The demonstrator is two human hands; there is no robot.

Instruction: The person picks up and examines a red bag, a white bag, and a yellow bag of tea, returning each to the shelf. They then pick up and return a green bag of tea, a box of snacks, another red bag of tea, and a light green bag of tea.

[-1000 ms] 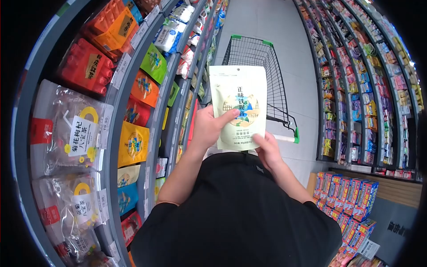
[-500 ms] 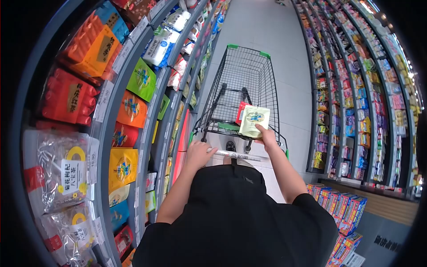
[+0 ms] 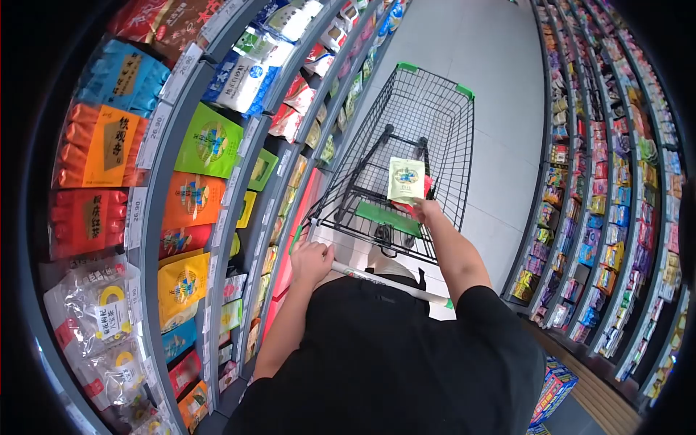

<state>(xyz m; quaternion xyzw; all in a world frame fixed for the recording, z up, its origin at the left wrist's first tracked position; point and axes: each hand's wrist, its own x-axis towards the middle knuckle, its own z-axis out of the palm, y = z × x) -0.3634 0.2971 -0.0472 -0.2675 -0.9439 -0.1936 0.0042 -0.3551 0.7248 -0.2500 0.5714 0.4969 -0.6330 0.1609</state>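
My left hand (image 3: 312, 262) is closed at the left end of the white handlebar (image 3: 388, 281) of a wire shopping cart (image 3: 467, 138) with green corners. Over the cart basket, my right hand (image 3: 428, 211) pinches the lower edge of a pale green pouch (image 3: 407, 180) with a round printed picture. A red package (image 3: 426, 186) shows partly behind the pouch; whether my right hand also touches it I cannot tell. Near the basket's close end is a green panel (image 3: 388, 219).
Shelves of bagged goods run along the left, with a bright green pouch (image 3: 209, 142) and a yellow pouch (image 3: 183, 284) near me. Shelves of small colourful packets (image 3: 598, 210) line the right. Stacked boxes (image 3: 554, 390) stand at lower right. Grey floor (image 3: 500, 94) stretches ahead.
The pale pouch and my right hand have moved forward, farther over the basket. The view has turned, so the cart appears tilted and the left shelves have shifted. My left hand remains at the handlebar.
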